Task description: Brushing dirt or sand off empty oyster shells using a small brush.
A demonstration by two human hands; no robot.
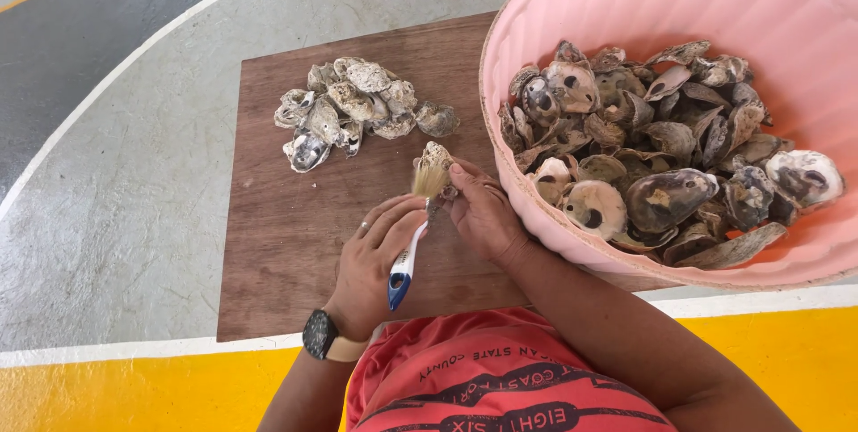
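You brush an oyster shell over the wooden board.
Your left hand (371,258) grips the toothbrush (407,262); your right hand (483,213) pinches the oyster shell (435,161) near the board's (286,226) right edge, beside the pink basin (536,209).

This looks like a painted sports court: a grey concrete floor (134,200) with curved white lines lies all around the brown wooden board (286,218), and a yellow painted band (116,392) runs just below it.

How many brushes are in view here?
1. The brush is in the left hand, its bristles against the shell held by the right hand, over the board. Others may be hidden.
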